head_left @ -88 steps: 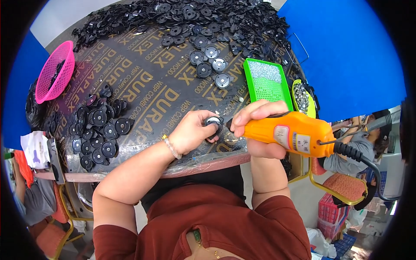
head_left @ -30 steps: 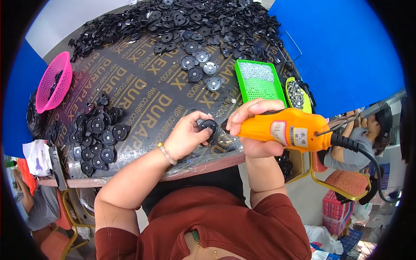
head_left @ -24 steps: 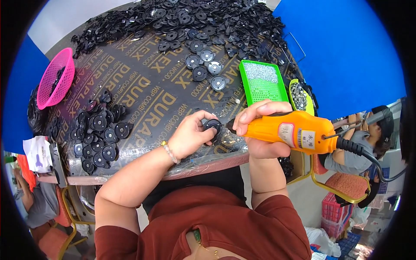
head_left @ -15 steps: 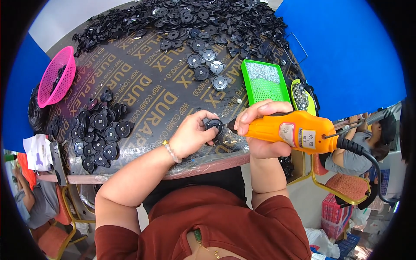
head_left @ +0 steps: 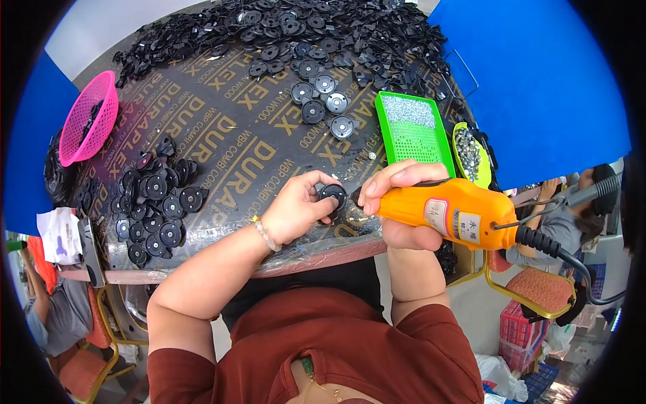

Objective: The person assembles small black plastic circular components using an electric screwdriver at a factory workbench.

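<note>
A round black plastic part [head_left: 329, 194] sits near the table's front edge, pinched between the thumb and fingers of my left hand [head_left: 296, 207]. My right hand [head_left: 407, 202] is wrapped round an orange electric screwdriver [head_left: 447, 212], its cord running off to the right. The screwdriver lies nearly level, and its dark tip meets the right side of the black part; the exact contact point is too small to make out. Several similar black discs [head_left: 156, 209] are heaped left of my left hand. More discs with silvery centres [head_left: 336, 103] lie farther up the table.
A large pile of black parts [head_left: 350, 34] spans the far side. To the right stand a green tray [head_left: 444, 145] of small silvery pieces and a yellow-green dish [head_left: 483, 172] of metal parts. A pink basket [head_left: 108, 87] stands at left. People sit beyond both sides.
My right hand and the rear of the screwdriver have dipped slightly, while its tip stays by the black part. My left hand keeps its hold in the same place.
</note>
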Motion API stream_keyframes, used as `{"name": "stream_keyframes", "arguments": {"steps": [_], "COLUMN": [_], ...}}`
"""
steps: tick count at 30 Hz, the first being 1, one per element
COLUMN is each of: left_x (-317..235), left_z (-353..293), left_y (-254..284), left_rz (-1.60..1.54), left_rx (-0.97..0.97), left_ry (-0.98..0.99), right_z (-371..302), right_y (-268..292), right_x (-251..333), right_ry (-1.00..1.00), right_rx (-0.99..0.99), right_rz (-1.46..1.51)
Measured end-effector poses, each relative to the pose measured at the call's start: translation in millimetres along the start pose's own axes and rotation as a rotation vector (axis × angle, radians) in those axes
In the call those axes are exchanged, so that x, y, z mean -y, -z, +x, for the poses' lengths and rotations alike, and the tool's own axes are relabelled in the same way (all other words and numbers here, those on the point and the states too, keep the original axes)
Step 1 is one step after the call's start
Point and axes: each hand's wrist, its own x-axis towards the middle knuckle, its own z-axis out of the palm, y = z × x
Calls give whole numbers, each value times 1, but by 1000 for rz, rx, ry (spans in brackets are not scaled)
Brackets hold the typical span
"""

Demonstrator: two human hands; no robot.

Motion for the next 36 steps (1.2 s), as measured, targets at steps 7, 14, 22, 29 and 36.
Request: {"name": "stream_keyframes", "arguments": {"steps": [7,14,22,29,36], "left_x": [1,4,-13,-97,-114], "left_z": [2,0,-11,-104,-151], "left_y": [1,4,17,119,187], "left_rz": [-13,-16,496,1289,1253], "left_rx": [14,20,29,-702,-844], "left_ry": [1,-15,-257,-452,-211], "right_z": [-1,-1,0,5,-2], "right_y": [2,-1,6,43,58], "right_x": [-2,-5,7,29,31], "right_ry": [5,-5,16,40,-12], "right_rx": [-21,18,-5,-20,-91], "right_rz": [8,12,308,212,106]}}
